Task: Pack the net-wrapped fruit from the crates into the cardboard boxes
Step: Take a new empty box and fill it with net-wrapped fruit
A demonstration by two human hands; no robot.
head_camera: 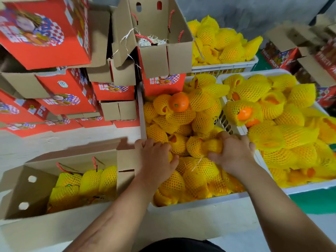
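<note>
A white crate [200,201] right in front of me is heaped with oranges in yellow foam nets. My left hand [156,157] reaches into its left side, fingers curled over a net-wrapped orange [177,144] that it mostly hides. My right hand [232,151] grips another net-wrapped orange [213,146] near the crate's middle. One bare orange [179,102] lies on top of the heap. At lower left an open cardboard box [27,193] holds several wrapped oranges [89,182].
A second white crate [309,187] of wrapped fruit stands to the right, a third [225,65] behind. Red printed boxes [63,99] are stacked at upper left. An open cardboard box [156,57] with red rope handles sits at the crate's far end.
</note>
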